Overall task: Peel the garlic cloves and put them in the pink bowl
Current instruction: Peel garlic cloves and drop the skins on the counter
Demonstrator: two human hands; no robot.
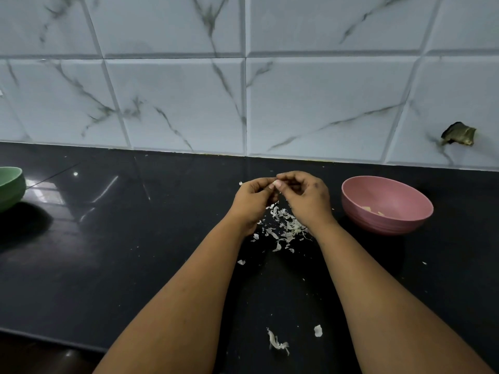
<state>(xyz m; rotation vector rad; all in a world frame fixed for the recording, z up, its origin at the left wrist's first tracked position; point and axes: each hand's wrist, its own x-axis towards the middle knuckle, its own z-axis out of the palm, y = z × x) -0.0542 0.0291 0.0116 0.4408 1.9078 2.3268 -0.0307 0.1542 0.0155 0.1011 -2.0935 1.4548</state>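
Note:
Both my hands meet above the black counter, fingertips together. My left hand (253, 197) and my right hand (306, 197) pinch a small pale garlic clove (274, 184) between them; most of the clove is hidden by the fingers. Under the hands lies a heap of white garlic peels (286, 228). The pink bowl (388, 225) stands to the right of my right hand, with a few pale peeled cloves (374, 211) at its bottom.
A green bowl (10, 187) sits at the far left edge of the black counter (121, 252). Loose peel scraps (278, 344) lie near the front edge between my forearms. A tiled wall (243, 90) closes the back, with a broken hole (459, 134) at the right.

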